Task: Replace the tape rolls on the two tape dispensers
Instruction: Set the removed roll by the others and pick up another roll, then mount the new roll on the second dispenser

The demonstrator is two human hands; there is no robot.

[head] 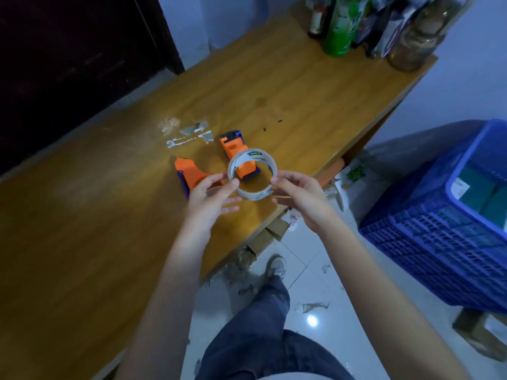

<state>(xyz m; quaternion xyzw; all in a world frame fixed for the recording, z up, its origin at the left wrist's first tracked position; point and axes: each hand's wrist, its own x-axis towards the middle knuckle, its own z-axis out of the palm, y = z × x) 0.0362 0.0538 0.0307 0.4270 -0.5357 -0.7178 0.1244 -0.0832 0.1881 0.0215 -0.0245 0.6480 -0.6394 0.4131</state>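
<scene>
1. Legs in blue trousers and one shoe stand on the white floor, closest of all.
2. Left hand pinches the left side of a clear tape roll with thumb and fingers.
3. Right hand pinches the right side of the roll the same way, so it is held up over the desk.
4. Two orange tape dispensers lie on the desk: one by the left hand, the other behind the roll.
5. Torn tape scraps lie a bit farther back.
6. A blue crate sits on the right.
7. Bottles stand at the far end.
</scene>
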